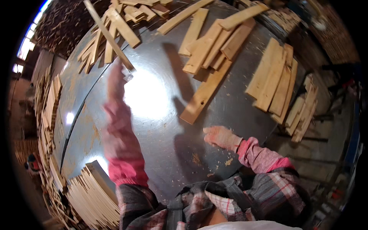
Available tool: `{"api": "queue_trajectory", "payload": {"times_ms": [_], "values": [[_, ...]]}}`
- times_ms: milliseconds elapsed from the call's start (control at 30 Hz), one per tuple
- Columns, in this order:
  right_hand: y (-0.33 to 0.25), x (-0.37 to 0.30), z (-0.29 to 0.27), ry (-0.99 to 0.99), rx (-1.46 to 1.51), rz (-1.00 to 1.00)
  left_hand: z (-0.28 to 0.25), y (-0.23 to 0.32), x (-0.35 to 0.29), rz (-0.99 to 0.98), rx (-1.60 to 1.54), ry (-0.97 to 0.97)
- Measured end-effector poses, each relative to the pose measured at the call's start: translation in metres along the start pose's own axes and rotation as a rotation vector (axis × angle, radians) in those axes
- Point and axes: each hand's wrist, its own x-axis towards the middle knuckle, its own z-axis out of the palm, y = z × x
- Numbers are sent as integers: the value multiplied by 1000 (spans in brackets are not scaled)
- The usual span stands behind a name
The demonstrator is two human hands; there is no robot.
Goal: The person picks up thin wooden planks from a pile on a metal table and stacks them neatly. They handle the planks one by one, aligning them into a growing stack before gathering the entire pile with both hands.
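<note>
My left hand (pixel 116 78) reaches far out over the metal table at the near end of a long, narrow wooden strip (pixel 107 34). Motion smears its fingers, so I cannot tell whether they grip the strip. The strip slants across a loose pile of wooden slats (pixel 122 27). Low over the table's near right part is my right hand (pixel 222 138), its fingers curled together with nothing visible in them. Beyond it, a brown board with a dark knot (pixel 202 100) points toward me from under a heap of short boards (pixel 211 46). Both forearms wear pink sleeves.
The shiny metal table (pixel 153 134) carries sawdust and a dark seam at left. Several boards (pixel 270 76) lie along its right edge, with more pieces (pixel 303 113) beyond. A tight stack of thin slats (pixel 92 195) stands near left. Piled wood lines the left edge.
</note>
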Motion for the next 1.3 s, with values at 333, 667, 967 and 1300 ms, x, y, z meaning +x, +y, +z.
{"api": "queue_trajectory", "payload": {"times_ms": [333, 667, 967, 1300], "values": [[-36, -65, -108, 615, -14, -52, 139, 12, 8, -59, 184, -172], [-144, 91, -329, 843, -598, -501, 241, 29, 60, -161, 358, -148], [-231, 212, -522, 731, 555, -323, 246, 2, 147, -273, 623, -144], [-250, 238, -556, 907, -778, -654, 285, -6, 272, -87, 1062, -136]]}}
